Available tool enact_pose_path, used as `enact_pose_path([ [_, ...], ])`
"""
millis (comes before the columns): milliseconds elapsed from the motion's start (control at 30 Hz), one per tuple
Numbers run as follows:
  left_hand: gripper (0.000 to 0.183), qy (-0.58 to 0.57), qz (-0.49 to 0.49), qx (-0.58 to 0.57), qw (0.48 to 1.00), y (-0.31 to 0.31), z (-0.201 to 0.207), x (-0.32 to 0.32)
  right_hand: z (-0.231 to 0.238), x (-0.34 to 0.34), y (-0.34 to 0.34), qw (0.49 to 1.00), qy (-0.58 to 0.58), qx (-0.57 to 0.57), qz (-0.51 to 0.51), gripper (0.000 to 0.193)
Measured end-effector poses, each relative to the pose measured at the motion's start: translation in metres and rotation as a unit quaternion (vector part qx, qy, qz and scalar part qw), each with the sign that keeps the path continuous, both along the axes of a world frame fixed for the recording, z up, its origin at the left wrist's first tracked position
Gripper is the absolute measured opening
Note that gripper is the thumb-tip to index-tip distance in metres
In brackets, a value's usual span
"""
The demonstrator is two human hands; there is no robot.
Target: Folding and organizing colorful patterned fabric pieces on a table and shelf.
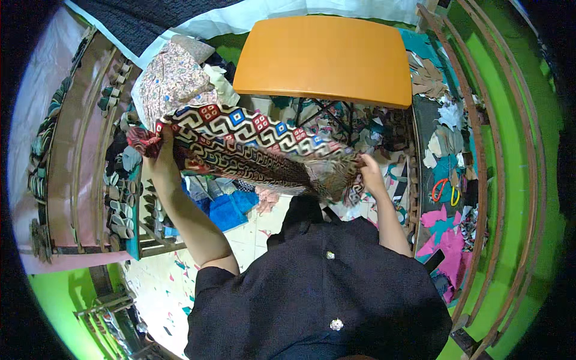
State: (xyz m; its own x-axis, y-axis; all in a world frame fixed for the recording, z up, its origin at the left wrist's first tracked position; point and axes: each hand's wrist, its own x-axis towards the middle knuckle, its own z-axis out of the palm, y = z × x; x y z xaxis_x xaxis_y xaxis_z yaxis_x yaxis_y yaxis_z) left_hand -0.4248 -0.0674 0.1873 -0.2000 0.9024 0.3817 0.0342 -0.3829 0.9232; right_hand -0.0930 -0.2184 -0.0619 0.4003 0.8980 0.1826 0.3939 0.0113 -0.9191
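A patterned cloth point(252, 144) with brown, black, cream, red and blue geometric shapes is stretched between my two hands, above the floor and in front of the orange table. My left hand point(157, 150) grips its bunched left end, where a reddish part hangs out beside the fingers. At the other end, my right hand point(370, 171) pinches the cloth's edge with thumb and fingers. The cloth sags and twists toward its right end, and some of it is blurred.
Ahead stands an orange table point(324, 60). Floral fabric point(171, 78) is heaped left of it. Blue cloth point(231, 210) lies on the floor. Shoe-shaped pieces fill a wooden rack point(123, 210) at the left. On the right bench lie orange-handled scissors point(440, 190) and pink scraps point(447, 246).
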Motion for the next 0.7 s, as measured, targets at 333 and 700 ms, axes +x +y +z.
enact_pose_path([
  [333,0.042,-0.105,0.018,-0.032,0.994,0.016,-0.048,0.005,0.017,0.059,-0.074,0.948,-0.196,-0.238,-0.078,0.034],
  [700,0.044,-0.145,0.010,-0.051,0.988,0.016,-0.030,0.012,-0.063,0.135,-0.115,0.941,0.256,-0.017,-0.221,0.021],
])
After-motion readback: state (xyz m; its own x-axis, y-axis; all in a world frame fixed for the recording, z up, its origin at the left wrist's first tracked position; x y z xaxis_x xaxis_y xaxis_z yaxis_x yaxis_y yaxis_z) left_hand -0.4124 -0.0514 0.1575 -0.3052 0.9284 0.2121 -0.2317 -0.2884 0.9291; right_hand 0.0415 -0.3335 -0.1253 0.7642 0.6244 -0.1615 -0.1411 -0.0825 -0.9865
